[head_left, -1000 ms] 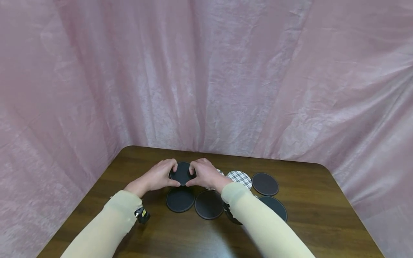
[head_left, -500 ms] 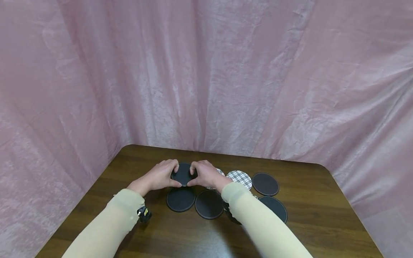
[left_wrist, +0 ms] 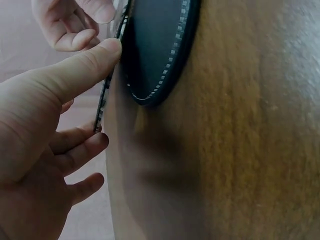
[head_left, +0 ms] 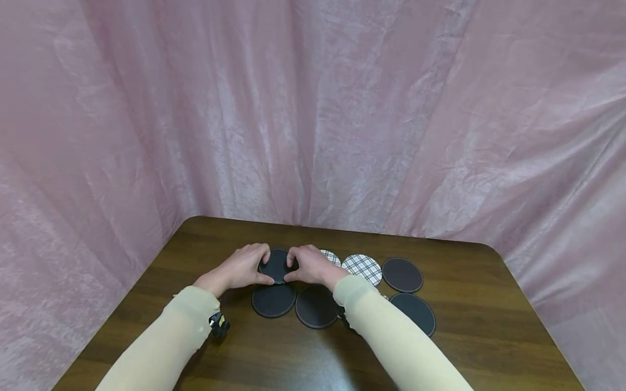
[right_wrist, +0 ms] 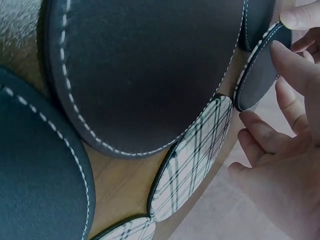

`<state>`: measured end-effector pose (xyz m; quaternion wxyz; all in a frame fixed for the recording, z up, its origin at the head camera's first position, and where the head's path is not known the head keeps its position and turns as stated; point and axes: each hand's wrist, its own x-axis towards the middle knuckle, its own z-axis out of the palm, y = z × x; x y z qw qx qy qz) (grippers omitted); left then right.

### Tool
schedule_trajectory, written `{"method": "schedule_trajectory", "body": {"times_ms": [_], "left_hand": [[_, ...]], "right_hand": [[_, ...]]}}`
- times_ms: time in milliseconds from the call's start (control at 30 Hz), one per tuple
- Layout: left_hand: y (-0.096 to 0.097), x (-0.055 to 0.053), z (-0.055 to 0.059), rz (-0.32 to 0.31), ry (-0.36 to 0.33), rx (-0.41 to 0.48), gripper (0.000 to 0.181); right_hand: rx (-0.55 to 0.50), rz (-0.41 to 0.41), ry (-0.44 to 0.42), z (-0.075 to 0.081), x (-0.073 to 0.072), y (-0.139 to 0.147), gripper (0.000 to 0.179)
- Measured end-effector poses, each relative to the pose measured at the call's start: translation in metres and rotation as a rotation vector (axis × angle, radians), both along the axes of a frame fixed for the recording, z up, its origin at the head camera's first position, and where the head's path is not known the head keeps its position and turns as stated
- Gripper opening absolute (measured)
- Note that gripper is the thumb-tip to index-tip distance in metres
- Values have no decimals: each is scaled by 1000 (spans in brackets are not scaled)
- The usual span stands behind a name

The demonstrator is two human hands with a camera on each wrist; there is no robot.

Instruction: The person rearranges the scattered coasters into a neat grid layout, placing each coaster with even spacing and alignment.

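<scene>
Both hands hold one round black coaster with pale edge stitching (head_left: 277, 266) at the far left of a group of coasters. My left hand (head_left: 243, 267) pinches its left edge between thumb and fingers, seen edge-on in the left wrist view (left_wrist: 107, 85). Opposite, my right hand (head_left: 311, 266) grips the right edge, thumb on the near side and fingertips at the rim. The right wrist view shows this coaster (right_wrist: 260, 70) tilted beside a plaid coaster (right_wrist: 192, 155). Just nearer to me lies another black coaster (head_left: 274, 301), with a dark brown one (head_left: 315, 307) beside it.
On the wooden table (head_left: 469, 336) lie more coasters: a partly covered plaid one (head_left: 331, 257), a full plaid one (head_left: 363, 269), a brown one (head_left: 402, 275) and a black one (head_left: 415, 312). My right forearm hides part of the front row. A pink curtain (head_left: 313, 108) hangs behind.
The held coaster and both hands have shifted very slightly toward the front row. The grip looks the same, and the other coasters lie as before.
</scene>
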<state>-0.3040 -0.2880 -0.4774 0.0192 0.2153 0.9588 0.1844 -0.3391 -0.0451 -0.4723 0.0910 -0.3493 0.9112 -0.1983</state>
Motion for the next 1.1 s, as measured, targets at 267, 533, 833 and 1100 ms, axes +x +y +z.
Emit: {"method": "schedule_trajectory", "body": {"times_ms": [267, 533, 833, 1100], "left_hand": [[-2, 0, -4, 4, -21, -11, 56], [-2, -4, -4, 17, -55, 14, 55], [1, -6, -4, 9, -93, 3, 50], [3, -8, -5, 1, -87, -17, 57]], "right_hand": [[8, 5, 6, -3, 2, -1, 24], [8, 5, 3, -4, 2, 0, 20], [3, -6, -24, -3, 0, 1, 24], [3, -15, -19, -4, 0, 4, 33]]}}
